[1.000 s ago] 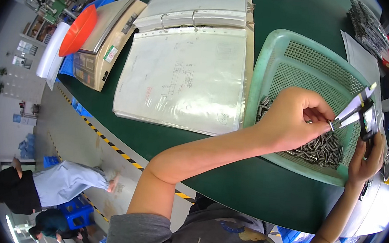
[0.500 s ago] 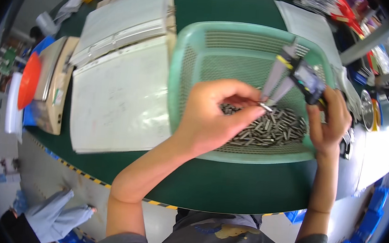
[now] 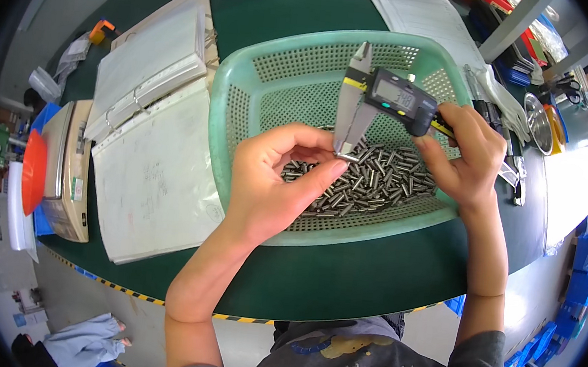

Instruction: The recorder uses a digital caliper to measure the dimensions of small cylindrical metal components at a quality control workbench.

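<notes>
Pinching pin (image 3: 346, 157) in L hand (image 3: 266, 181), gripping caliper (image 3: 383, 105) in R hand (image 3: 470, 157). Holding pin at jaw tips, above basket (image 3: 345, 237) w/ loose pins (image 3: 387, 175). Keep square, press lightly, read screen (image 3: 391, 93) straight-on.

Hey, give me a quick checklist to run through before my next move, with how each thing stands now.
1. Metal pin pinched in left hand: ok.
2. Caliper held in right hand: ok.
3. Caliper's jaw tips at the pin: ok.
4. Pin square between the jaws: cannot tell, too small.
5. Display showing digits: ok.
6. Loose pins lying inside the green basket: ok.
</notes>
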### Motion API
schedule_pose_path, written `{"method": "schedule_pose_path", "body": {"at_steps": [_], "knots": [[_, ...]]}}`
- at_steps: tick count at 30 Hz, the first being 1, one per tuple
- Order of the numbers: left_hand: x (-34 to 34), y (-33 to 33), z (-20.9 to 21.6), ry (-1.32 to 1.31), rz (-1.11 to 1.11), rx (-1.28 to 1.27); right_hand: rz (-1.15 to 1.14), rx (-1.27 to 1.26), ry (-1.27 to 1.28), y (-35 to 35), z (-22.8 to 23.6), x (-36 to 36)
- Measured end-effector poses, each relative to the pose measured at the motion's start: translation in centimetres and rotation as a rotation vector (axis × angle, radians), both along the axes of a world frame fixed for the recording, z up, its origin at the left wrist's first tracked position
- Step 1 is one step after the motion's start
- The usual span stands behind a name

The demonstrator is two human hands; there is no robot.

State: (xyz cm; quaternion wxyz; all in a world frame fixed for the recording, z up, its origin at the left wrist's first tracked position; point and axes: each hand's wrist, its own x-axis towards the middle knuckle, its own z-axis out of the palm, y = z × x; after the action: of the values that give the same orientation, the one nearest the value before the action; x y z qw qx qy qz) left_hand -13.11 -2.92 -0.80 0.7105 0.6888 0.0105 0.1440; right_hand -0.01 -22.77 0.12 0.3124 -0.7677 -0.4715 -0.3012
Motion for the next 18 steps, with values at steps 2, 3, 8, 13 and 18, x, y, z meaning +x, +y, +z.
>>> {"method": "schedule_pose_path", "body": {"at_steps": [2, 3, 8, 13, 18], "knots": [[0.1, -0.1, -0.2, 0.003, 0.004, 0.008, 0.003, -0.022, -0.029, -0.1, -0.2, 0.1], [0.2, -0.1, -0.4, 0.012, 0.025, 0.016, -0.01, -0.027, -0.045, 0.0, -0.1, 0.1], [-0.1, -0.2, -0.8, 0.181, 0.023, 0.434, -0.029, -0.032, -0.079, 0.1, -0.1, 0.0], [-0.5, -0.7, -1.0, 0.11, -0.046, 1.004, -0.069, -0.081, -0.061, 0.0, -0.3, -0.2], [-0.2, -0.3, -0.8, 0.193, -0.108, 1.048, -0.093, -0.075, -0.052, 0.2, -0.4, -0.1]]}}
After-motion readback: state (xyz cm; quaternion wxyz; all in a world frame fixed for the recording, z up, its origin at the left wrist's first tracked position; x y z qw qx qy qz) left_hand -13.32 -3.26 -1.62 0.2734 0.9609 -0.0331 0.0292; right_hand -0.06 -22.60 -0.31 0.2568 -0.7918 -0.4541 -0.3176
